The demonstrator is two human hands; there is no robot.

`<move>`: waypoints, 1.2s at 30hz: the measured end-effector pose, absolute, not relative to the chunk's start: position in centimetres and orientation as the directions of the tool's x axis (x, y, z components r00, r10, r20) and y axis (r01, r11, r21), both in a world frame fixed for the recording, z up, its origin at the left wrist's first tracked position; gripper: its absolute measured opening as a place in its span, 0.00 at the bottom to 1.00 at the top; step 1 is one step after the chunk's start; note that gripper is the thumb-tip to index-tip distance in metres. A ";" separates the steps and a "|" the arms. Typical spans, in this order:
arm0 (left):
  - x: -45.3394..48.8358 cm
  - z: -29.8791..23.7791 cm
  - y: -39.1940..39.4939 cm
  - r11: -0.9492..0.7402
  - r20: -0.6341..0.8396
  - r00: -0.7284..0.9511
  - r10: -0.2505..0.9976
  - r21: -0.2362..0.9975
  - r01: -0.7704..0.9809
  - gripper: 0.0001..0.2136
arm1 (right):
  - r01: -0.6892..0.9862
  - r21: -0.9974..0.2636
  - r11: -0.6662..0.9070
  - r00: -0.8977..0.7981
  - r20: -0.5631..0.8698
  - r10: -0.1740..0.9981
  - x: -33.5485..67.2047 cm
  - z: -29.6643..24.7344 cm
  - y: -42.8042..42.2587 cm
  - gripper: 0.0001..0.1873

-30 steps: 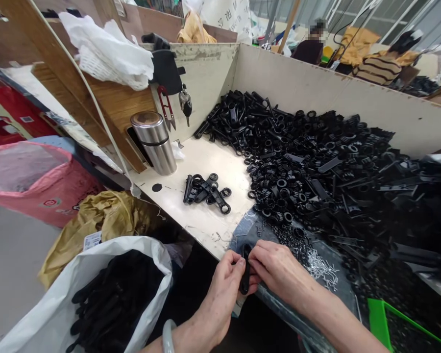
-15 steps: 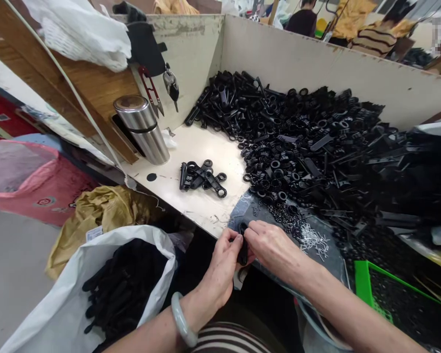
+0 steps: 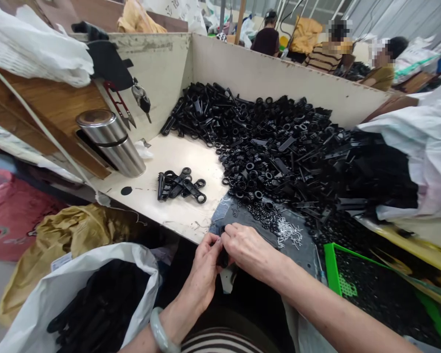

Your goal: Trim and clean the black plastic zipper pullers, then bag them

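My left hand [image 3: 202,267] and my right hand [image 3: 248,247] meet at the table's front edge, both pinched on one small black plastic part [image 3: 222,256] held upright between them. Beneath the hands lies a piece of blue denim [image 3: 242,215] strewn with small black rings and short white pins [image 3: 288,230]. A small heap of finished black parts [image 3: 180,185] rests on the white table top [image 3: 180,157] to the upper left of my hands. A large pile of loose black plastic parts [image 3: 279,147] fills the table behind.
A steel flask [image 3: 112,142] leans at the left wall, with red snips [image 3: 119,104] and keys hanging above. A white bag of black parts [image 3: 88,301] stands lower left. A green basket [image 3: 371,289] sits lower right. People sit beyond the back wall.
The view has swung right and tilted; my hands stay together on the same black part at the table's edge, with only slight finger shifts.
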State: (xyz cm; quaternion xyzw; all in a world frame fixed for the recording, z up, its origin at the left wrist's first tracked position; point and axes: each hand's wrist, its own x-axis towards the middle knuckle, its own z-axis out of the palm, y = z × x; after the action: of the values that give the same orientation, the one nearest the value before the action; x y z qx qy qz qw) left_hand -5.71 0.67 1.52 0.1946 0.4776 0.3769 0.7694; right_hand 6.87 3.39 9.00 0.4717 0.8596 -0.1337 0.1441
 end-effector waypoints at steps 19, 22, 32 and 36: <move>-5.7 2.8 0.6 0.649 -0.585 0.291 0.757 0.616 -0.446 0.21 | 0.822 -0.332 0.463 -0.553 -0.266 0.790 9.8 7.4 5.4 0.13; -5.8 3.1 0.7 0.656 -0.592 0.293 0.751 0.616 -0.437 0.22 | 0.836 -0.338 0.432 -0.527 -0.273 0.805 9.8 7.3 5.4 0.13; -5.6 3.2 0.7 0.656 -0.600 0.278 0.750 0.624 -0.424 0.23 | 0.848 -0.326 0.418 -0.513 -0.304 0.803 9.4 8.0 6.1 0.13; -5.5 3.1 0.7 0.668 -0.611 0.284 0.739 0.607 -0.431 0.23 | 0.845 -0.336 0.416 -0.517 -0.315 0.796 9.6 8.2 6.1 0.13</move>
State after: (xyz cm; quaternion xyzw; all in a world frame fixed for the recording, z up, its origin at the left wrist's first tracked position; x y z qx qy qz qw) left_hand -5.52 0.72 3.14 0.1644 0.4678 0.3729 0.7843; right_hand 9.56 6.15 8.22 0.4885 0.8398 -0.2310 0.0532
